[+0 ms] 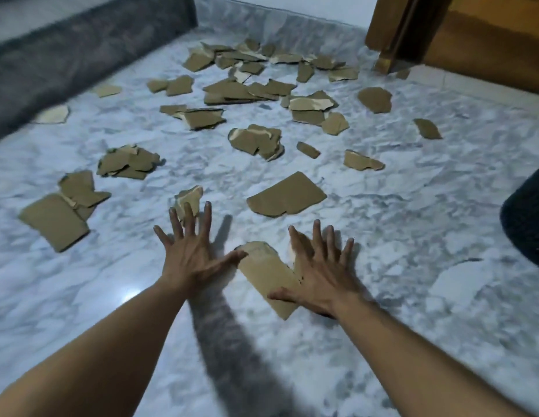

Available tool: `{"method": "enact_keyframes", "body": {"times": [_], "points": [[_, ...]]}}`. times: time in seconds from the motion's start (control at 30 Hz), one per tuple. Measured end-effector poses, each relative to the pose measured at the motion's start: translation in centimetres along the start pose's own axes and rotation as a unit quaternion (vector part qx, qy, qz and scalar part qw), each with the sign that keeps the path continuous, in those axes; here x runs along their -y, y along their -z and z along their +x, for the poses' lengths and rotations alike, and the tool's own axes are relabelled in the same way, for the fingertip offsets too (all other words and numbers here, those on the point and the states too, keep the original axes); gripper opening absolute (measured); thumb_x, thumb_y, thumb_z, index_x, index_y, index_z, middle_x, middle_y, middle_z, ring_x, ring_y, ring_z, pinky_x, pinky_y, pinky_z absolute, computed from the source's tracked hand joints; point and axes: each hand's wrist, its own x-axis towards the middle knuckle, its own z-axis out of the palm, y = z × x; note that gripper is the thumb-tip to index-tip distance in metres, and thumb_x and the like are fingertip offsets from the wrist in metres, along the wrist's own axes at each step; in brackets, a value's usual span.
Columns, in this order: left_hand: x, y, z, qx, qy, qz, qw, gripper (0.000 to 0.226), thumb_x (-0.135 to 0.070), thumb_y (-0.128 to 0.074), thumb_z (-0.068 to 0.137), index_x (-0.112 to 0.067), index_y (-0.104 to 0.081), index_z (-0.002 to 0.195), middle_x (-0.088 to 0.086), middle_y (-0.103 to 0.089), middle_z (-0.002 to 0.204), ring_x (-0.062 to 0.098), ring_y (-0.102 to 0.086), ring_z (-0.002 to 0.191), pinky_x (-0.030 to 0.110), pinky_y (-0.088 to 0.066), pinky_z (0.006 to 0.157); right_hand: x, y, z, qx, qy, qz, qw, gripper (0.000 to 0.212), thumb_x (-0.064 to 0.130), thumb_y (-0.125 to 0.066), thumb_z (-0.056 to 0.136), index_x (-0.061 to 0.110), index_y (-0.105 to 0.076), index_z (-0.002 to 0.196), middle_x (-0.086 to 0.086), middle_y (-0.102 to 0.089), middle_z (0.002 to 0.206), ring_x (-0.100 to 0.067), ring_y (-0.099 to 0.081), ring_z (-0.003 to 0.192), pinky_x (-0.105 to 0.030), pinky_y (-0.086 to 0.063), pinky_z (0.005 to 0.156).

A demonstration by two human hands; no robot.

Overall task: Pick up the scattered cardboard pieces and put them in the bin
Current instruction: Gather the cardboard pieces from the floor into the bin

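Here, left hand [196,260], right hand [319,278] splayed empty, flanking cardboard piece [268,275], bin [527,224] interior unseen

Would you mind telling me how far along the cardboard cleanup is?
Done: nothing visible; pieces litter the floor. In hand: nothing gripped; the left hand and right hand are spread open at the nearest piece. Left: picking up every piece.
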Motion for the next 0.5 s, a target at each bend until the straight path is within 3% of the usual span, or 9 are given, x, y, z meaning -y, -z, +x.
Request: {"method": "enact_keyframes", "body": {"times": [0.13, 0.27, 0.37, 0.5], "points": [[3.0, 1.2, 5.2, 0.021, 0.035, 0.022, 0.999, 0.133, -0.112, -0.025, 0.048, -0.046, 0.030, 0.149, 0.009, 0.028, 0.164, 0.043, 0.032, 0.146, 0.074, 0.016, 0.109, 0.3, 1.8, 6.1, 0.009, 0.006, 0.009, 1.000, 0.135, 0.111, -0.026, 0.041, 0.047, 0.043, 0.138, -0.008, 0.042, 0.155, -0.034, 0.039, 0.142, -0.071, 0.023, 0.105], [6.1, 2.3, 9.2, -0.015, 0.082, 0.014, 0.996, 0.119, -0.109, -0.016, 0.057, -0.048, 0.028, 0.150, 0.009, 0.022, 0.167, 0.043, 0.026, 0.148, 0.075, 0.016, 0.108, 1.1, 3.9, 13.0, 0.012, 0.026, 0.014, 0.999, 0.137, 0.111, -0.036, 0.037, 0.055, 0.039, 0.137, -0.005, 0.040, 0.156, -0.034, 0.038, 0.143, -0.072, 0.020, 0.106], [10.6, 3.7, 10.2, -0.074, 0.200, 0.021, 0.977, 0.115, -0.107, -0.013, 0.061, -0.048, 0.015, 0.155, 0.012, 0.013, 0.168, 0.048, 0.017, 0.150, 0.078, 0.012, 0.106, 2.2, 5.0, 17.6, 0.040, 0.032, 0.024, 0.998, 0.136, 0.110, -0.041, 0.034, 0.061, 0.037, 0.134, -0.002, 0.039, 0.158, -0.033, 0.034, 0.145, -0.073, 0.016, 0.107], [18.0, 5.7, 12.4, -0.071, 0.325, -0.001, 0.943, 0.121, -0.110, -0.015, 0.052, -0.052, 0.013, 0.154, 0.014, 0.017, 0.167, 0.055, 0.018, 0.147, 0.083, 0.006, 0.103, 4.9, 5.9, 23.0, 0.057, 0.053, 0.018, 0.997, 0.135, 0.109, -0.046, 0.035, 0.064, 0.036, 0.133, 0.001, 0.035, 0.160, -0.032, 0.032, 0.146, -0.073, 0.014, 0.109]]}}
